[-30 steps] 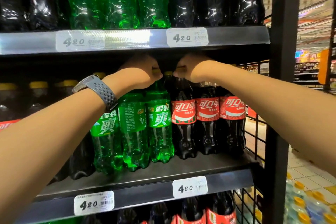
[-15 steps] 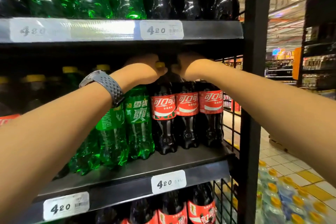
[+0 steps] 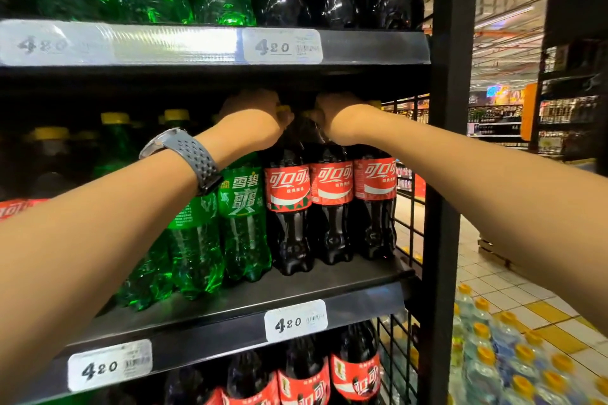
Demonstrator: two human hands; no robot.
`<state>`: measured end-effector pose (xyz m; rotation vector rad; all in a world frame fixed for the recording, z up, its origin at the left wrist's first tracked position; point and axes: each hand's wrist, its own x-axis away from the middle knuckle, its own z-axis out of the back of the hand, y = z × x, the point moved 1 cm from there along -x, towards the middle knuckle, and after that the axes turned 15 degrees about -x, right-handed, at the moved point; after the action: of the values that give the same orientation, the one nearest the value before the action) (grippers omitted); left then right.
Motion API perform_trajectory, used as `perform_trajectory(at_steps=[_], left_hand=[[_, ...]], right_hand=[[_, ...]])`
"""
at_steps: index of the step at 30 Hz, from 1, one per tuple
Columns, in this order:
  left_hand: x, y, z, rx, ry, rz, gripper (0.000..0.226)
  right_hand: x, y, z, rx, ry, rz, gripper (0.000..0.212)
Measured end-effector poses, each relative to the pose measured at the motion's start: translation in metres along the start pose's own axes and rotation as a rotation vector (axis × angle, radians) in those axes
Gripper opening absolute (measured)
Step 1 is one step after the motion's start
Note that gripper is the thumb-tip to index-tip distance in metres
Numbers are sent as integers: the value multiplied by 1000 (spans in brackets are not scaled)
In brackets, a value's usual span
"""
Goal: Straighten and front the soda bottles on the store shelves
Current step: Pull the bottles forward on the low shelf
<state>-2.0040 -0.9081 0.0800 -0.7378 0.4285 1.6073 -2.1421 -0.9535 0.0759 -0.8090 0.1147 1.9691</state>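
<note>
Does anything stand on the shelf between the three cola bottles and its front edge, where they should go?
Nothing visible does. The shelf before the cola bottles is bare up to its front edge. The left hand and the right hand grip their tops.

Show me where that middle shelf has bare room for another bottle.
Only the bare front strip of the middle shelf, between cola bottles and price tag. Behind, green bottles and cola stand packed; left hand and right hand fill the gap above them.
</note>
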Motion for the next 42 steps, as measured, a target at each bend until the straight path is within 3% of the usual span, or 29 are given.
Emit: perform_trajectory(at_steps=[14,17,20,24,27,34,37,42], left_hand=[[2,-6,2,18,29,-104,39],[1,-18,9,50,19,-169,42],[3,-44,17,75,39,-207,41],[13,-90,20,-33,65,-213,36],[22,-116,18,-141,32,-203,38],[25,-145,11,105,-70,-205,29],[21,-149,17,69,-104,-224,24],[23,-144,22,30,-74,-142,54]], right_hand=[[0,0,9,0,-88,57,28],[-2,-1,18,36,-138,71,37],[-3,-10,17,118,-68,92,48],[-2,-48,1,0,5,317,38],[-3,-75,-9,-91,13,387,34],[-16,-112,-29,-107,-80,385,25],[-15,-121,-29,-158,-77,422,24],[-15,-137,-31,-232,-229,413,36]])
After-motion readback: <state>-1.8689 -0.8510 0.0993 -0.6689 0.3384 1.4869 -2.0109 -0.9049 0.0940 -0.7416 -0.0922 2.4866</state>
